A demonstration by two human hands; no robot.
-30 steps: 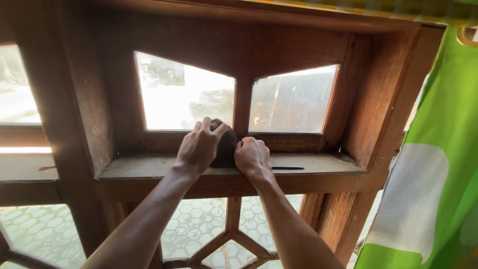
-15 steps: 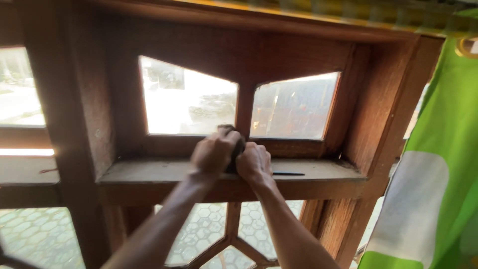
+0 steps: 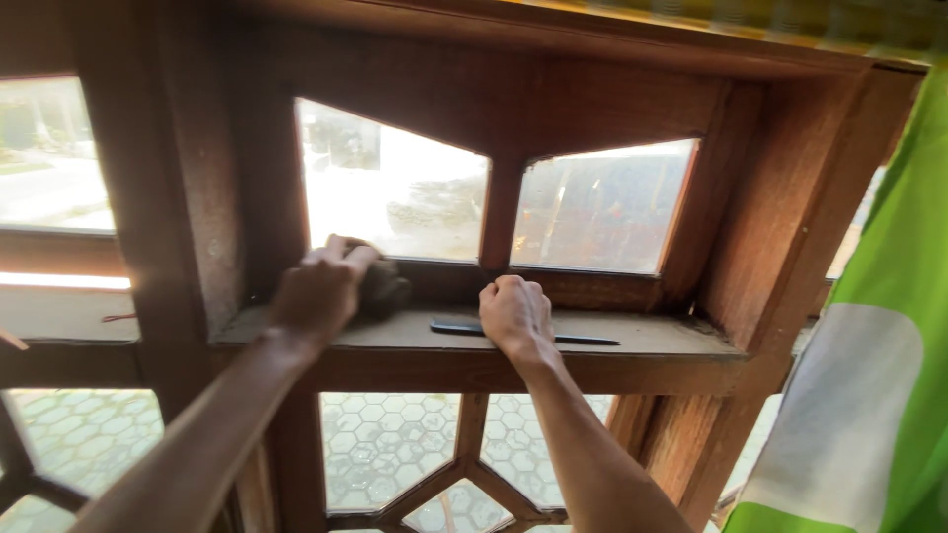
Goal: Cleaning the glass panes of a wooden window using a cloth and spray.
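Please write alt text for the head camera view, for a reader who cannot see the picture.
The left hand presses a dark brown wad onto the dusty ledge of a wooden window frame, near its left corner. The right hand rests closed on the ledge, over a thin dark tool lying flat. A green and white cloth hangs at the right.

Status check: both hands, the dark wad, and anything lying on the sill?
Left hand gripping dark wad at sill's left end. Right hand fisted mid-sill, apart from it. Thin black tool lies flat between and under right hand.
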